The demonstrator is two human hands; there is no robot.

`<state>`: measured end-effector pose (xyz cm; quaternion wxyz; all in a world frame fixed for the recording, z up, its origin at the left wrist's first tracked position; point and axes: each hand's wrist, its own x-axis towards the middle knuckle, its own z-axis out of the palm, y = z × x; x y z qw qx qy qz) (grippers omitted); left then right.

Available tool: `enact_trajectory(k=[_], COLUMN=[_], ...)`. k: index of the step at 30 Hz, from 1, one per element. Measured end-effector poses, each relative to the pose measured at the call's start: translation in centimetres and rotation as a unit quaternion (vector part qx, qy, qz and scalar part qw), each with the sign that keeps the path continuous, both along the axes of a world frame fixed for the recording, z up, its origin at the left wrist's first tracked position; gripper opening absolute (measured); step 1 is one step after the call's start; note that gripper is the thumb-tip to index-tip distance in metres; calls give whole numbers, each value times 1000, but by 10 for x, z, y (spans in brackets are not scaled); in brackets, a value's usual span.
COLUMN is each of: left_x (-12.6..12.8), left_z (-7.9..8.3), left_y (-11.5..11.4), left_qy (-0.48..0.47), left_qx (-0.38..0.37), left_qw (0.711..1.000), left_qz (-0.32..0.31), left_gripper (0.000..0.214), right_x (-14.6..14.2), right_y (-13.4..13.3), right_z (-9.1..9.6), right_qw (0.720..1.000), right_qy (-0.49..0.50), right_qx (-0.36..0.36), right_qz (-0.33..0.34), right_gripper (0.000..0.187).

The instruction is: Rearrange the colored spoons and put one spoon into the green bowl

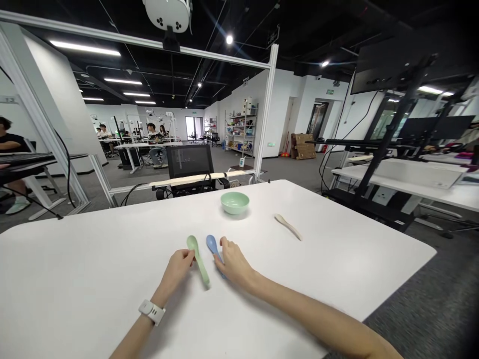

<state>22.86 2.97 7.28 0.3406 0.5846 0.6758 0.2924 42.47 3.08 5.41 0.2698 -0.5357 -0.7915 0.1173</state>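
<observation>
Head view: left hand (pixel 178 271) curled against green spoon (pixel 198 262); right hand (pixel 234 262) curled over blue spoon (pixel 211 244); neither grip certain. Pale green bowl (pixel 234 202) holds no spoon; beige spoon (pixel 289 227) lies apart on white table (pixel 337 249).

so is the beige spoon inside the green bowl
No, the beige spoon lies on the white table, off to the right of the green bowl.

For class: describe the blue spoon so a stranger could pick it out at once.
On the white table, below the green bowl, two spoons lie side by side. Yours is the blue spoon, under the right hand; the other, a green spoon, is at the left hand, and a beige spoon lies apart to the right.
</observation>
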Motion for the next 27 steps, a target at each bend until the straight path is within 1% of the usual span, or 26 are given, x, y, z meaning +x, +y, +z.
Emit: enact_trajectory(k=[3, 6, 8, 10, 12, 14, 16, 18, 21, 24, 27], left_x=[11, 25, 32, 37, 41, 44, 47, 48, 49, 50, 51], left_z=[-4, -2, 0, 2, 3, 2, 1, 1, 3, 3, 2], left_y=[2, 4, 6, 7, 8, 9, 9, 8, 6, 4, 3], left_qy=[58, 111, 140, 162, 178, 191, 202, 212, 223, 228, 227], left_qx=[-24, -54, -68, -75, -76, -76, -71, -61, -53, -50, -43], left_qw=[998, 992, 988, 984, 981, 979, 977, 975, 973, 972, 973], left_qz=[-8, -17, -19, -19, -17, -14, -10, -7, -11, -15, -15], left_gripper=[50, 43, 38, 38, 38, 38, 38, 36, 38, 42, 44], right_x=[4, 20, 36, 48, 51, 47, 37, 30, 30, 47, 71], right_y=[5, 11, 15, 16, 15, 12, 10, 11, 15, 23, 31], right_z=[-8, -8, -6, -4, -3, -3, -3, -2, 3, 12, 19], right_qw=[999, 999, 999, 998, 997, 996, 995, 992, 987, 985, 983], right_qy=[6, 21, 30, 34, 28, 11, -18, -51, -88, -101, -92], right_qx=[-21, -22, -30, -47, -66, -80, -89, -100, -114, -118, -111], right_qz=[24, 38, 25, -3, -31, -47, -52, -59, -73, -79, -112], right_gripper=[18, 20, 15, 6, 13, 18, 15, 18, 21, 20, 23])
